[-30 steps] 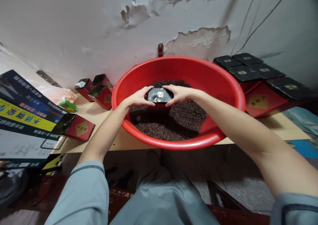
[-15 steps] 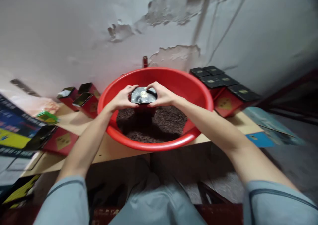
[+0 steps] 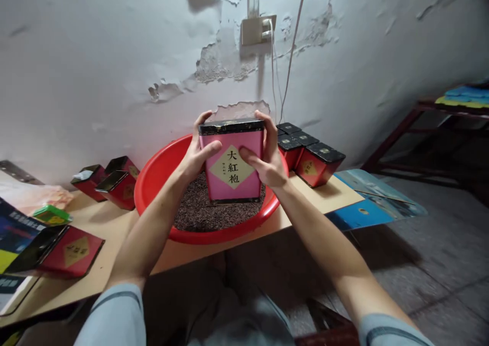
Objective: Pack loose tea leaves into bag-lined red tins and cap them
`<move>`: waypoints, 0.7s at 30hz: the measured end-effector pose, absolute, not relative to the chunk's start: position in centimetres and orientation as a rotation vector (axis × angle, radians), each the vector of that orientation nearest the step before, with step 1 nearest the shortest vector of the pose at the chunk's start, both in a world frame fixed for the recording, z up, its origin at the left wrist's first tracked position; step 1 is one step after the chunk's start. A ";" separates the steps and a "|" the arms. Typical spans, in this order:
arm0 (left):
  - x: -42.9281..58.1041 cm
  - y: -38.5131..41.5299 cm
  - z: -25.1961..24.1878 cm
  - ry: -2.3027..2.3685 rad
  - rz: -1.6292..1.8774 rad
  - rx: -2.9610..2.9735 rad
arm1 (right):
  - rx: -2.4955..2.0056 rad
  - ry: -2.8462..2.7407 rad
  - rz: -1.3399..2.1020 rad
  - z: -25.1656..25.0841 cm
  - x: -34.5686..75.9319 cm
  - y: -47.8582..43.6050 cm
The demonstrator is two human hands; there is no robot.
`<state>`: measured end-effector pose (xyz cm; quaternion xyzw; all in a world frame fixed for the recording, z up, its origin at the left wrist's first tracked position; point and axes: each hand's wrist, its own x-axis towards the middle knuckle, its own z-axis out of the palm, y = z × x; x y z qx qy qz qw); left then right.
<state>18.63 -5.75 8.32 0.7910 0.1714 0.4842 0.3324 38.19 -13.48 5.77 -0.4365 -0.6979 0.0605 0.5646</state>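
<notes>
Between both hands I hold a pink-red tea tin with a black lid on it and a cream diamond label facing me. My left hand grips its left side, thumb on the front. My right hand clasps the right side, with its thumb on the label's edge. The tin is upright over a large red basin, and dark loose tea leaves cover the basin's bottom. Part of the leaves and the basin's back are hidden behind the tin.
Several lidded tins stand right of the basin. Open tins stand to its left, and another tin lies on its side on the wooden table. A wall socket with cords hangs behind. Blue boards stick out at the right.
The tin has come up out of the basin toward me and turned upright, so its labelled front now shows instead of mainly its lid. My view has shifted to the right.
</notes>
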 end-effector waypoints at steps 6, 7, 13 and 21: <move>17.7 -7.9 6.5 0.539 1.365 2.034 | -0.931 -1.699 0.244 5.9 35.2 -13.6; 17.4 -8.1 6.3 0.556 1.406 2.056 | -0.906 -1.715 0.263 5.8 34.8 -13.4; 15.6 -9.8 5.6 0.562 1.653 2.125 | -0.794 -1.578 0.418 4.8 33.1 -12.9; 14.4 -11.0 5.5 0.542 1.734 2.039 | -0.792 -1.563 0.362 4.6 31.5 -13.5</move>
